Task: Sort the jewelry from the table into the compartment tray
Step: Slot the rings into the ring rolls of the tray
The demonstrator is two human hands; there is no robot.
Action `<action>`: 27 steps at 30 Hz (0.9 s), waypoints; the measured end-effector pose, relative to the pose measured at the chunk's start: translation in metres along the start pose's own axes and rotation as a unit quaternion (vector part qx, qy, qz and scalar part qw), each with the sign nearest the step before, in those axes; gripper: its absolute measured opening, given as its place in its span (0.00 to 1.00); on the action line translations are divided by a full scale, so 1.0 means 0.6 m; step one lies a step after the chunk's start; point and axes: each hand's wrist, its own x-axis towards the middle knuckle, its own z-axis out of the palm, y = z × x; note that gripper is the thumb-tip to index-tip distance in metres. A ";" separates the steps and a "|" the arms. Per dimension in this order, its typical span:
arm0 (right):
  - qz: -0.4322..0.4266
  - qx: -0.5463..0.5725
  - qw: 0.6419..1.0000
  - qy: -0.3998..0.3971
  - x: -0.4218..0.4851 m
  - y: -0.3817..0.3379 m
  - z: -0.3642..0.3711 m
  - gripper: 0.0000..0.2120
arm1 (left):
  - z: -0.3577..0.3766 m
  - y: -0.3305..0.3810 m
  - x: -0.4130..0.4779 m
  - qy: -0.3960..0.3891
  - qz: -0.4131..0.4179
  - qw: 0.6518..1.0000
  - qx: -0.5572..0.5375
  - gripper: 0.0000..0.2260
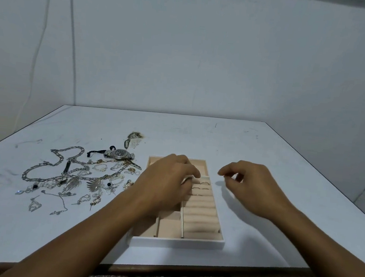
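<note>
On the white table [264, 154], near its front edge, sits the tray [177, 242]: a white-walled rectangle lined in soft beige. Its right column is a run of padded ring rolls [200, 217]. Its left side is split by thin white dividers into open pockets, partly hidden by the left forearm. A few thin rings [204, 183] already stand in the slots at the far end of the rolls.

The left hand [166, 181] hangs over the tray's far half. Its thumb and fingertips are drawn together on a small dark ring [187, 179] right at the upper rolls. The right hand [252, 186] hovers just right of the tray, above the table. Its fingers are curled and the thumb is close to the forefinger; whether anything is pinched there I cannot tell.

Left of the tray, well spread out, lies the unsorted jewelry:
- a heavy silver link chain [53, 163]
- a metal watch [119, 154] with a dark face
- two fan-shaped silver pendants [94, 184]
- small pale rings, earrings and fine chains in a tangle
- a little gold-brown piece [133, 136] farther back
</note>
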 end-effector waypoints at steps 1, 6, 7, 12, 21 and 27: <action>0.016 0.010 1.000 0.007 0.002 0.011 -0.009 0.10 | 0.003 0.003 0.009 -0.001 0.003 1.000 0.001 0.12; 0.100 0.033 0.994 0.026 0.010 0.065 -0.045 0.08 | 0.036 0.024 0.076 -0.031 0.023 0.999 0.007 0.12; 0.114 0.028 0.993 0.030 0.012 0.074 -0.051 0.07 | 0.044 0.030 0.090 -0.040 0.026 0.999 0.014 0.12; 0.164 0.010 0.986 0.028 0.023 0.107 -0.063 0.07 | 0.084 0.057 0.152 -0.100 -0.001 0.993 0.066 0.14; 0.186 -0.076 0.980 0.011 0.065 0.110 -0.046 0.08 | 0.144 0.071 0.205 -0.133 -0.072 0.984 0.089 0.17; 0.180 -0.156 0.971 -0.039 0.089 0.093 -0.025 0.08 | 0.144 0.070 0.213 -0.126 -0.091 0.986 0.066 0.13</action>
